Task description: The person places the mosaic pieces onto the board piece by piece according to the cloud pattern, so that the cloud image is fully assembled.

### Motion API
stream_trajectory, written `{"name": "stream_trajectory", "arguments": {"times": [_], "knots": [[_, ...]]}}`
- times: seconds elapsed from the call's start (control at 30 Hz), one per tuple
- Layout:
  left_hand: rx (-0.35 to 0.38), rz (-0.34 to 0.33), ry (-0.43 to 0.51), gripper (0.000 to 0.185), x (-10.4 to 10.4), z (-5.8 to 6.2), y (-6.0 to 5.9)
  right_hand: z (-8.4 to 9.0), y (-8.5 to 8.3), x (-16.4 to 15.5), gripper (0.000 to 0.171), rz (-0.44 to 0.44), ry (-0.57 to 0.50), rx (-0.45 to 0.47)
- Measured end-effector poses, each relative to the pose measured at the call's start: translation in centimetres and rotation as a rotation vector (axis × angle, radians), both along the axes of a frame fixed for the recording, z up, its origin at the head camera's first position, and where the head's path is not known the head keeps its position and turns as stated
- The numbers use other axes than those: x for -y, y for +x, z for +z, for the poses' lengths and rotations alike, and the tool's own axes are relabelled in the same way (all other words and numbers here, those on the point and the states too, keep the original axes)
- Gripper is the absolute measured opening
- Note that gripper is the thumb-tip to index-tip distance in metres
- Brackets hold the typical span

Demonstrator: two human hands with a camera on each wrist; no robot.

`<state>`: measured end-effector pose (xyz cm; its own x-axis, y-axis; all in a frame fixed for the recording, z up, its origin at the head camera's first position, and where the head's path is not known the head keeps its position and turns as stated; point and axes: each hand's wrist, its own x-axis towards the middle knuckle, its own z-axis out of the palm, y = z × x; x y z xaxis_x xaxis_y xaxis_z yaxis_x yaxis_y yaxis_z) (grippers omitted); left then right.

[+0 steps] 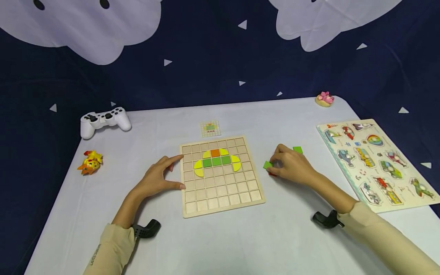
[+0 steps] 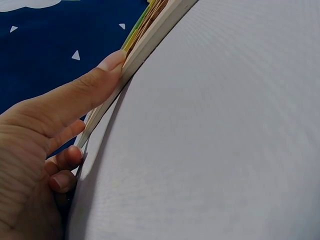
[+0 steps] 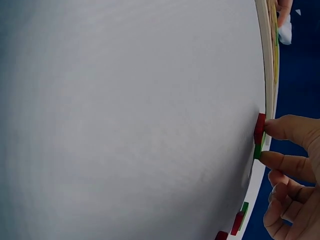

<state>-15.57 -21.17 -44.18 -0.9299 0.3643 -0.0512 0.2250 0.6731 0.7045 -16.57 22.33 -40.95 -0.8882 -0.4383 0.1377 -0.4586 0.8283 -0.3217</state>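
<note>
A square wooden grid board (image 1: 220,191) lies mid-table, with yellow quarter-round pieces, an orange square and a row of green squares set in its cells. My left hand (image 1: 159,177) is at its left edge, thumb and index finger spread apart and touching the frame. To the board's right, my right hand (image 1: 292,166) pinches a green square tile (image 1: 267,165) low at the table. A red piece (image 3: 259,128) sits right beside that tile, by the thumb. Past the knuckles lies another green tile (image 1: 297,149), partly hidden by the hand.
A small pattern card (image 1: 210,129) lies behind the board. At the left are a white game controller (image 1: 104,120) and a yellow toy figure (image 1: 91,162). A picture puzzle board (image 1: 378,164) covers the right side, and a pink ornament (image 1: 324,99) stands at the back right.
</note>
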Motion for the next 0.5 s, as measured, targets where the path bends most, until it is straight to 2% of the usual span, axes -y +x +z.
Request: {"name": "stream_trajectory", "arguments": {"times": [0.23, 0.5], "knots": [[-0.009, 0.001, 0.007, 0.101, 0.15, 0.0, 0.03, -0.13, -0.13, 0.36, 0.021, 0.026, 0.017, -0.028], [-0.018, -0.001, 0.002, 0.1, 0.07, -0.14, -0.06, -0.12, -0.73, 0.44, 0.023, 0.046, -0.017, -0.035]]}}
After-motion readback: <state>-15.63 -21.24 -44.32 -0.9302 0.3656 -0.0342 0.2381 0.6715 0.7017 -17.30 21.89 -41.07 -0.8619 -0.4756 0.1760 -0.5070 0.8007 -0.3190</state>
